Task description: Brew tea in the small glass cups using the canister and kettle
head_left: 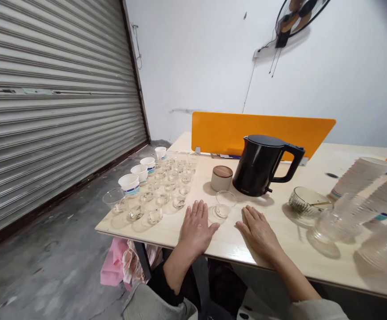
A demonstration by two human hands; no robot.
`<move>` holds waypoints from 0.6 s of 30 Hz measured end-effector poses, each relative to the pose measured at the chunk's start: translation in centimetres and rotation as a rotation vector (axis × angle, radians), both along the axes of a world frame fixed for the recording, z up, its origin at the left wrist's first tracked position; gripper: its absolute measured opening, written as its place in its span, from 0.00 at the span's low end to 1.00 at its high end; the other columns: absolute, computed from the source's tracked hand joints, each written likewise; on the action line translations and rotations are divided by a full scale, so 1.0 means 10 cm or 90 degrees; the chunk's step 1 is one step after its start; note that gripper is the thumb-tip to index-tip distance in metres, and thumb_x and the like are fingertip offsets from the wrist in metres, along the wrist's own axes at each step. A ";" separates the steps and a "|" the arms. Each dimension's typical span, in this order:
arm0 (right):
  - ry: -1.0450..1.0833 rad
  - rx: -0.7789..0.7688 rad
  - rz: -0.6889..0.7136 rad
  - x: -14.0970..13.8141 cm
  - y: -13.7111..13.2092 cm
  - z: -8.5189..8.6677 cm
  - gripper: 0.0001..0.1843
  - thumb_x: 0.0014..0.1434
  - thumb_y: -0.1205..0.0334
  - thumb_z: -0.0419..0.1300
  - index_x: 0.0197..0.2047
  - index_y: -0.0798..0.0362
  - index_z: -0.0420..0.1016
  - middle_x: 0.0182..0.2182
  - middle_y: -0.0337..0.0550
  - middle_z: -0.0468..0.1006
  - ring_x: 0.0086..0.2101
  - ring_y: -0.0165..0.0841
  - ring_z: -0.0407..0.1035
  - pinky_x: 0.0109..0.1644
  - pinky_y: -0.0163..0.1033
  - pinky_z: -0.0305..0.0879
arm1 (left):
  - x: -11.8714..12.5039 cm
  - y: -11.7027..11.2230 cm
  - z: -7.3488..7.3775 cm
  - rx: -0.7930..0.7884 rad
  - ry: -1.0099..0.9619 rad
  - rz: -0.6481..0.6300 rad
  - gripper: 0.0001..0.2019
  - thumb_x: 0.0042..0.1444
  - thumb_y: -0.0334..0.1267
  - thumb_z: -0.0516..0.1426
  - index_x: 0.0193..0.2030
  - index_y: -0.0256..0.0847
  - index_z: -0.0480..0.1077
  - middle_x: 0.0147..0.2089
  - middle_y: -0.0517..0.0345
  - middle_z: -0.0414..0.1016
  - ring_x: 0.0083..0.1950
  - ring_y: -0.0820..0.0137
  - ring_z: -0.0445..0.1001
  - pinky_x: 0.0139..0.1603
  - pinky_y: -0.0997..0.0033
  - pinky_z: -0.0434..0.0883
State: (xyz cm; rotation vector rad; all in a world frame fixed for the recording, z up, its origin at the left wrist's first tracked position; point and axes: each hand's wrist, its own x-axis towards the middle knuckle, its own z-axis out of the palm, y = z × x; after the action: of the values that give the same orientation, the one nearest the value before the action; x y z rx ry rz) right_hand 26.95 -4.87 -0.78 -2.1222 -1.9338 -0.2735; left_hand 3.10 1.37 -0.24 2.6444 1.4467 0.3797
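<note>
My left hand [197, 226] lies flat and open on the light wooden table [233, 242], fingers stretched forward. My right hand [256, 230] also rests flat and open, a little to the right. Between them, just ahead of the fingertips, stands a small clear glass cup [225, 203]; neither hand touches it. Behind the cup sit a black electric kettle [262, 165] and a short beige jar with a brown lid [221, 178].
Several small clear glass cups [166, 189] and a row of white paper cups [136, 175] fill the table's left end. At the right lie a glass bowl [305, 201], stacked paper cups [360, 177] and stacked clear cups [340, 218]. An orange divider [233, 131] stands behind.
</note>
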 end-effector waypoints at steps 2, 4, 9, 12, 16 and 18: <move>-0.019 -0.041 -0.005 -0.02 0.00 -0.01 0.37 0.70 0.45 0.46 0.70 0.65 0.63 0.71 0.63 0.62 0.71 0.52 0.53 0.73 0.58 0.49 | 0.00 0.00 0.01 -0.011 0.011 -0.008 0.42 0.71 0.62 0.40 0.78 0.30 0.46 0.81 0.44 0.40 0.81 0.55 0.38 0.80 0.47 0.43; -0.032 -0.066 -0.002 -0.04 0.00 -0.02 0.39 0.70 0.43 0.45 0.72 0.64 0.61 0.72 0.62 0.59 0.72 0.51 0.50 0.74 0.58 0.47 | -0.01 0.00 0.02 -0.015 0.017 -0.010 0.43 0.70 0.64 0.39 0.78 0.29 0.46 0.81 0.44 0.40 0.82 0.54 0.38 0.80 0.46 0.42; -0.029 -0.102 0.004 -0.10 -0.01 0.03 0.42 0.70 0.39 0.43 0.74 0.63 0.58 0.74 0.62 0.54 0.74 0.50 0.45 0.75 0.59 0.43 | -0.02 0.00 0.03 -0.014 0.019 -0.010 0.45 0.69 0.66 0.36 0.78 0.29 0.47 0.81 0.43 0.39 0.82 0.54 0.37 0.80 0.46 0.41; -0.024 -0.128 0.011 -0.14 -0.02 0.08 0.44 0.70 0.38 0.42 0.75 0.63 0.55 0.75 0.61 0.51 0.74 0.49 0.41 0.76 0.59 0.40 | -0.02 0.00 0.03 -0.019 0.021 -0.009 0.45 0.69 0.67 0.36 0.78 0.29 0.46 0.81 0.44 0.39 0.82 0.55 0.37 0.80 0.46 0.41; -0.015 -0.149 0.014 -0.16 -0.02 0.13 0.44 0.70 0.38 0.42 0.76 0.62 0.54 0.75 0.59 0.49 0.75 0.48 0.39 0.76 0.58 0.38 | -0.01 0.00 0.04 -0.015 0.026 -0.006 0.45 0.69 0.67 0.37 0.78 0.30 0.47 0.81 0.43 0.39 0.82 0.54 0.38 0.80 0.46 0.42; -0.016 -0.148 0.015 -0.17 -0.02 0.14 0.44 0.70 0.38 0.41 0.76 0.62 0.54 0.75 0.59 0.49 0.75 0.48 0.39 0.76 0.58 0.38 | -0.02 -0.01 0.05 -0.010 0.031 -0.006 0.44 0.69 0.66 0.37 0.78 0.31 0.47 0.81 0.43 0.40 0.82 0.54 0.38 0.80 0.45 0.42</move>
State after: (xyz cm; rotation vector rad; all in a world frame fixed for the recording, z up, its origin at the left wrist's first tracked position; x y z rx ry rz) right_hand 25.26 -5.11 0.58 -2.2435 -2.0939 -0.0735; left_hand 2.94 1.31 0.29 2.6657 1.4445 0.3043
